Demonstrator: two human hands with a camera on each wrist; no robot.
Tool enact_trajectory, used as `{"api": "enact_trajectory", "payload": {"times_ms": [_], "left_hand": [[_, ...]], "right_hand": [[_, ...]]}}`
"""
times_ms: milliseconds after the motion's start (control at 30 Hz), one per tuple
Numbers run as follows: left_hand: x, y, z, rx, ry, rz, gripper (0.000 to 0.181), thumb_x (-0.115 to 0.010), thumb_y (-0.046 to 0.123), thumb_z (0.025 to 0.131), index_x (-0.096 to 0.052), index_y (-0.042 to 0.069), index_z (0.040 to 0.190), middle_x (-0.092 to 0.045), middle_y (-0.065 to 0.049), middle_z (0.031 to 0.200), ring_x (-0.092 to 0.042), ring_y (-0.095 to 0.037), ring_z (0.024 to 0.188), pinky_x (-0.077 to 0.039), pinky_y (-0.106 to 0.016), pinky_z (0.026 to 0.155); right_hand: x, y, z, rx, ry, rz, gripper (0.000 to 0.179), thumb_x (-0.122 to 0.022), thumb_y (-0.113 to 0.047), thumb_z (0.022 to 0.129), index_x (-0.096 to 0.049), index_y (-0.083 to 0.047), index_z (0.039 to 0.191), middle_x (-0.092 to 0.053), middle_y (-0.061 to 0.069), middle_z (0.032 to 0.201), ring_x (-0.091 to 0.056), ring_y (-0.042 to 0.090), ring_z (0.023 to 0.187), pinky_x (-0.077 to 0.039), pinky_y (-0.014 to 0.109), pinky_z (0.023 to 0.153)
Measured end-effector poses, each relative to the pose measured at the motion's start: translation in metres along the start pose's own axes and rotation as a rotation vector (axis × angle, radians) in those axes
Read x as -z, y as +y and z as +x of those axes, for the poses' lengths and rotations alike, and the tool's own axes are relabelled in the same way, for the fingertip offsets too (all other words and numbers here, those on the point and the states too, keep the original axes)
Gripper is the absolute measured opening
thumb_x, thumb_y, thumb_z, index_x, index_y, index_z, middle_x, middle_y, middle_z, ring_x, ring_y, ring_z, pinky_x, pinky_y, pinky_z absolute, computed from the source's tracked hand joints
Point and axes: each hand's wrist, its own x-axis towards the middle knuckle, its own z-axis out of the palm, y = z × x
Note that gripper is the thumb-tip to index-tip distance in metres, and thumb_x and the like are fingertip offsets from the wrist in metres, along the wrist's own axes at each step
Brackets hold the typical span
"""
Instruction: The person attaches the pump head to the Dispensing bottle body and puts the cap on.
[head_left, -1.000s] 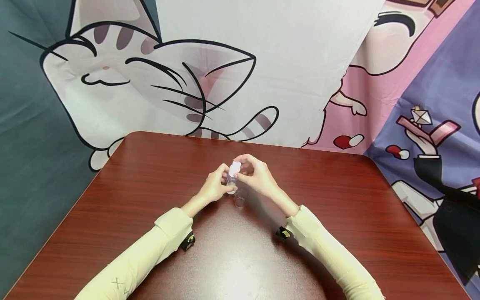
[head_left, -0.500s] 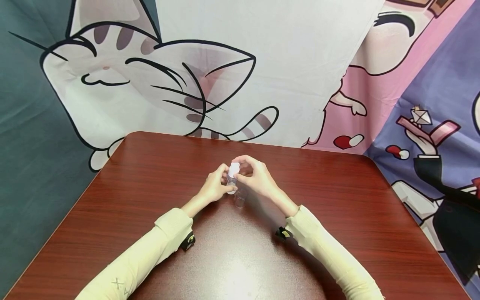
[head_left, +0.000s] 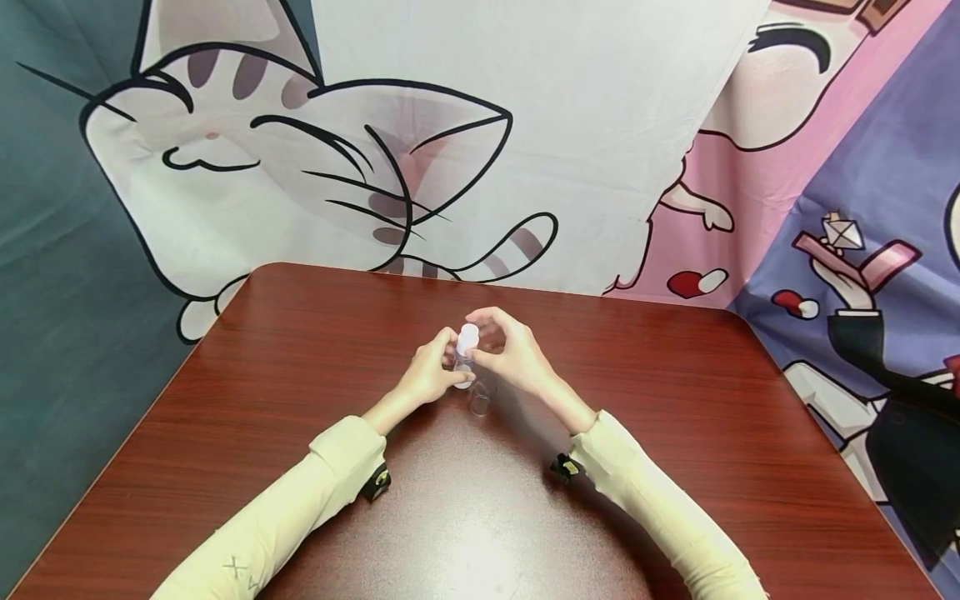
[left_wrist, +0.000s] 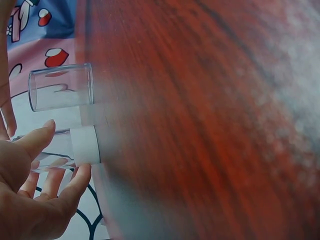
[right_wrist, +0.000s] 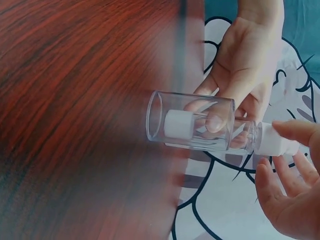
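A small clear bottle with a white base stands upright on the table. My left hand grips its clear body, thumb on the near side and fingers behind. On top sits a white pump-like cap, which my right hand pinches between thumb and fingers. Just in front of the bottle, to its right, a clear open-looking cylinder stands by itself on the table, untouched by either hand. In the right wrist view the bottle's lower part shows through this cylinder.
The reddish-brown wooden table has a bright glare near its front. Behind it hangs a cartoon cloth with a cat and figures. A dark wrist device is at the left sleeve, another at the right.
The white cap has turned and tilted slightly under my right fingers, which have shifted a little. My left hand, the bottle body and the clear cylinder stay where they were.
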Motion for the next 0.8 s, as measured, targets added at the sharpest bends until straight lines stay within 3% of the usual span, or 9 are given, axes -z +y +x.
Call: {"api": "enact_trajectory", "payload": {"times_ms": [100, 300, 533, 800], "left_hand": [[-0.001, 0.0, 0.0, 0.012, -0.003, 0.002, 0.042, -0.08, 0.008, 0.076, -0.048, 0.006, 0.103, -0.067, -0.016, 0.096, -0.068, -0.028, 0.087, -0.053, -0.04, 0.078], [-0.001, -0.001, 0.001, 0.014, 0.004, 0.0, 0.043, -0.08, 0.006, 0.075, -0.047, 0.005, 0.103, -0.067, -0.016, 0.095, -0.067, -0.027, 0.085, -0.052, -0.038, 0.076], [0.0, 0.001, 0.001, 0.009, -0.008, 0.0, 0.043, -0.08, 0.007, 0.075, -0.048, 0.004, 0.104, -0.067, -0.017, 0.099, -0.067, -0.029, 0.088, -0.052, -0.04, 0.078], [0.0, 0.001, 0.001, 0.017, -0.004, 0.004, 0.043, -0.08, 0.006, 0.075, -0.047, 0.005, 0.103, -0.067, -0.016, 0.097, -0.067, -0.028, 0.086, -0.052, -0.038, 0.077]], "right_hand": [[0.001, 0.001, 0.0, 0.016, 0.004, -0.022, 0.04, -0.071, -0.005, 0.083, -0.058, -0.009, 0.12, -0.065, 0.006, 0.113, -0.066, 0.018, 0.097, -0.054, 0.032, 0.086], [0.002, -0.004, 0.0, 0.027, -0.044, 0.039, 0.041, -0.054, 0.002, 0.089, -0.054, -0.009, 0.129, -0.062, 0.01, 0.126, -0.062, 0.023, 0.114, -0.048, 0.039, 0.099], [0.009, -0.041, -0.008, 0.046, -0.114, -0.005, 0.044, -0.054, 0.009, 0.085, -0.051, 0.003, 0.129, -0.059, 0.02, 0.129, -0.06, 0.033, 0.116, -0.046, 0.049, 0.098], [0.008, -0.035, -0.008, 0.023, -0.1, -0.015, 0.041, -0.053, 0.009, 0.087, -0.052, 0.001, 0.128, -0.061, 0.02, 0.125, -0.064, 0.034, 0.11, -0.05, 0.046, 0.094]]}}
